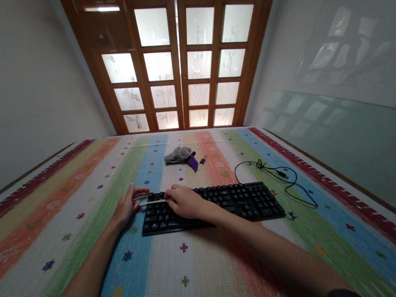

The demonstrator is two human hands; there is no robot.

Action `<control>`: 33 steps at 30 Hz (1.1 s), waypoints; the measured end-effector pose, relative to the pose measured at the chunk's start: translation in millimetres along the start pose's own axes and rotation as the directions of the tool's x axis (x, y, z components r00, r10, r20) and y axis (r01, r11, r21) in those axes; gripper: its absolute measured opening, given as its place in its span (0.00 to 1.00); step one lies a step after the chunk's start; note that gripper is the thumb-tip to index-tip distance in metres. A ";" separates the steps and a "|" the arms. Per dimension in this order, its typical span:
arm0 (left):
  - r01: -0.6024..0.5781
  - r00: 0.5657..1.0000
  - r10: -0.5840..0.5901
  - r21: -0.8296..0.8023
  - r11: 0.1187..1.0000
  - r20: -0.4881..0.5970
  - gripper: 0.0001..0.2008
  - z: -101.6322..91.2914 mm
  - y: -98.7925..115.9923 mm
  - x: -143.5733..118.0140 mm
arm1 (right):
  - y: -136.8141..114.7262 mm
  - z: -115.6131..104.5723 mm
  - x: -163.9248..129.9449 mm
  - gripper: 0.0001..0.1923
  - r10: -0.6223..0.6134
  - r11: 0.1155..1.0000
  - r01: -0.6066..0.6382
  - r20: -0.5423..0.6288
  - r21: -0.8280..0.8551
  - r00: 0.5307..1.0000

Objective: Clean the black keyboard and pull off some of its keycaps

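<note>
A black keyboard (228,198) lies across the striped cloth in front of me. My right hand (183,200) is over its left half, fingers pinched on one end of a thin pale stick (154,202). The stick lies level above the upper-left keys and points left, its far end close to my left thumb. My left hand (128,206) is at the keyboard's left end, fingers stretched toward the top corner and apart from the thumb. Whether the left thumb touches the stick, I cannot tell.
Behind the keyboard lie a crumpled grey cloth (177,155), a purple piece of cloth (192,161) and a small black object (203,160). A black cable (294,181) loops to the right. The striped tablecloth (187,274) covers the table, with wooden doors (177,62) beyond.
</note>
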State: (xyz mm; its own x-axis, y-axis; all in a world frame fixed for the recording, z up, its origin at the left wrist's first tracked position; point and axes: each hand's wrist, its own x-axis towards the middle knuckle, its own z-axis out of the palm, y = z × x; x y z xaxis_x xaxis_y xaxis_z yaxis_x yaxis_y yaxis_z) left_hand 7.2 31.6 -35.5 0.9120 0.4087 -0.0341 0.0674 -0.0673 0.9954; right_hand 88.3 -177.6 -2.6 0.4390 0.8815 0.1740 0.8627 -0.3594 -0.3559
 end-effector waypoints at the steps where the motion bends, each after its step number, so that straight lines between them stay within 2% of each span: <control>1: -0.002 1.000 0.002 0.004 1.000 -0.001 0.34 0.1 0.5 -0.3 | -0.9 0.2 0.3 0.14 -0.004 1.000 0.004 0.004 -0.003 1.000; 15: -0.021 1.000 0.021 0.049 0.999 0.005 0.33 -1.8 -2.2 1.7 | -7.5 1.6 2.5 0.15 0.021 0.997 -0.018 0.036 -0.073 0.999; 33: -0.028 0.999 0.029 0.071 0.997 -0.023 0.33 2.0 1.2 -1.4 | 5.3 -6.8 -4.2 0.15 0.060 0.996 -0.057 0.040 -0.074 0.997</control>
State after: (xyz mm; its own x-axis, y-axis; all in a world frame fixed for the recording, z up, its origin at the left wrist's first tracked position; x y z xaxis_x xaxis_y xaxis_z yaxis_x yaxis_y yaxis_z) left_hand 6.8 29.2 -34.4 0.9040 0.4275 -0.0029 0.0710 -0.1434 0.9871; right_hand 92.8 -185.3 1.0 0.4793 0.8700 0.1157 0.8526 -0.4303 -0.2966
